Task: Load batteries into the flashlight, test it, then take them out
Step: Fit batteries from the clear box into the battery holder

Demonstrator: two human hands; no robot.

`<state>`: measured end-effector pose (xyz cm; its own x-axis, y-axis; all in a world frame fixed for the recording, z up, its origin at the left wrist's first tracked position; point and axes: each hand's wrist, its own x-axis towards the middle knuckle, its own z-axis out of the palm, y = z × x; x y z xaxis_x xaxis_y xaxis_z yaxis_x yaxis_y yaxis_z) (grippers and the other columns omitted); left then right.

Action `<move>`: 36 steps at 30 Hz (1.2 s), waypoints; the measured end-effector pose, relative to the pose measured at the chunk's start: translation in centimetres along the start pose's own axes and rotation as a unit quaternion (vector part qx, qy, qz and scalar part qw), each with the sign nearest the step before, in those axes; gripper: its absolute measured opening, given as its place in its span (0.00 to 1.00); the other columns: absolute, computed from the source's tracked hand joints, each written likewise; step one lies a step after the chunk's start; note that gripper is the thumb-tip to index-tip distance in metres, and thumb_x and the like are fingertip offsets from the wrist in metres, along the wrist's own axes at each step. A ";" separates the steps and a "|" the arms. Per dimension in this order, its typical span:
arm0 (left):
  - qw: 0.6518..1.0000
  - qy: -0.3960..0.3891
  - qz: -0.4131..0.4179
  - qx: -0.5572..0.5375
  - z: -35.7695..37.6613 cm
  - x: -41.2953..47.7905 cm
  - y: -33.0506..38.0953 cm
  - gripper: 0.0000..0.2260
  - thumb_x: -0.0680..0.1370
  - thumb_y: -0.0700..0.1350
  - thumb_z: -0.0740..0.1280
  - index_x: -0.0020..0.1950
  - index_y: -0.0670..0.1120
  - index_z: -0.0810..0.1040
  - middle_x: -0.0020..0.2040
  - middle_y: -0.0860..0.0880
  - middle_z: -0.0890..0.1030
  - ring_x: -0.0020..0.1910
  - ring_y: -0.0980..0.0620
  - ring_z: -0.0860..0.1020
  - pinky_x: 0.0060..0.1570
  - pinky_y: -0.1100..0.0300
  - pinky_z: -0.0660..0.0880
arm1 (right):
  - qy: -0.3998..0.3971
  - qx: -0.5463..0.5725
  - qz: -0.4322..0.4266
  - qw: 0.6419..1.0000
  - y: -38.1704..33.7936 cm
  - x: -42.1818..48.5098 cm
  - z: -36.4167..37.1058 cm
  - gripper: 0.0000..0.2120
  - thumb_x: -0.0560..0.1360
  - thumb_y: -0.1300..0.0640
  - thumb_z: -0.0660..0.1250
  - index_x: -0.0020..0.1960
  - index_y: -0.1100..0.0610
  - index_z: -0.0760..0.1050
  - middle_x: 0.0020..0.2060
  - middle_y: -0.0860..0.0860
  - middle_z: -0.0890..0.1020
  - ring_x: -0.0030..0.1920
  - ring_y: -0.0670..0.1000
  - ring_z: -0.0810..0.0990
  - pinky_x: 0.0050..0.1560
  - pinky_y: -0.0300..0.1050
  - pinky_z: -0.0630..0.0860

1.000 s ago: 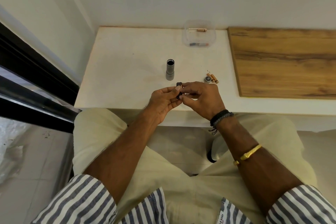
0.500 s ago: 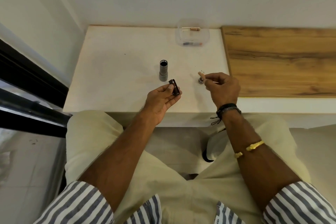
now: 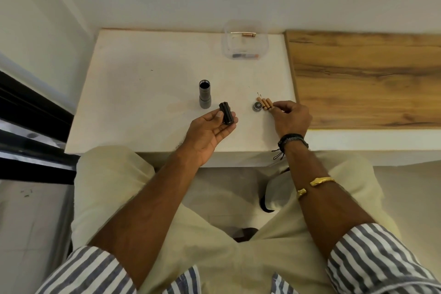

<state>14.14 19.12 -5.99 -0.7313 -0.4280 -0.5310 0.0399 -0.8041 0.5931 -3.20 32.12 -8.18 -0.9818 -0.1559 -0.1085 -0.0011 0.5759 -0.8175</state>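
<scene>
The grey flashlight body (image 3: 204, 95) stands upright on the white table (image 3: 143, 83) with its open end up. My left hand (image 3: 210, 130) is palm up and holds the black battery holder (image 3: 226, 116) between thumb and fingers, just right of the flashlight. Three orange batteries (image 3: 264, 103) lie side by side on the table next to the round tail cap (image 3: 257, 106). My right hand (image 3: 291, 117) has its fingers curled, and the fingertips pinch the near end of the rightmost battery.
A clear plastic box (image 3: 245, 42) at the back of the table holds more batteries. A wooden board (image 3: 367, 79) covers the surface to the right. A wall rises behind, and a dark window frame (image 3: 31, 112) runs along the left.
My hands have parted from the holder. The right hand carried a battery to the right and set it down beside the other two, while the left hand kept the holder.
</scene>
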 end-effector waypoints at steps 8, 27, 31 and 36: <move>1.000 0.000 -0.002 -0.011 0.9 0.5 0.1 0.13 0.83 0.37 0.62 0.66 0.34 0.74 0.55 0.38 0.84 0.53 0.44 0.84 0.52 0.55 0.82 | 0.004 -0.022 -0.002 1.000 -0.3 -0.1 0.0 0.06 0.73 0.56 0.75 0.49 0.52 0.87 0.40 0.48 0.85 0.36 0.44 0.78 0.38 0.37 0.74; 0.998 0.021 -0.029 -0.046 0.8 2.6 0.1 0.13 0.82 0.37 0.64 0.65 0.35 0.76 0.54 0.38 0.85 0.54 0.43 0.85 0.49 0.56 0.82 | -0.148 -0.223 -0.232 0.935 -15.6 13.0 7.2 0.07 0.73 0.58 0.73 0.49 0.51 0.88 0.49 0.48 0.88 0.51 0.50 0.84 0.53 0.39 0.79; 0.998 0.015 -0.032 -0.053 0.7 2.8 0.0 0.13 0.81 0.37 0.64 0.64 0.34 0.76 0.55 0.37 0.84 0.53 0.43 0.85 0.49 0.56 0.82 | -0.229 -0.337 -0.238 0.882 -16.8 15.2 9.0 0.08 0.71 0.61 0.75 0.46 0.50 0.88 0.50 0.50 0.87 0.53 0.54 0.83 0.58 0.47 0.81; 0.998 0.003 -0.036 -0.061 0.6 2.8 0.1 0.12 0.82 0.37 0.63 0.64 0.35 0.76 0.55 0.37 0.84 0.53 0.43 0.84 0.51 0.55 0.82 | -0.265 -0.405 -0.275 0.831 -16.9 15.9 10.6 0.12 0.75 0.63 0.70 0.49 0.48 0.87 0.57 0.51 0.85 0.56 0.57 0.82 0.57 0.45 0.79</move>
<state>11.69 18.05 -7.10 -0.7307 -0.3701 -0.5737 0.0701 -0.8765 0.4762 -16.78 11.40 -2.07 -0.5686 -0.7826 -0.2535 -0.7603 0.6176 -0.2013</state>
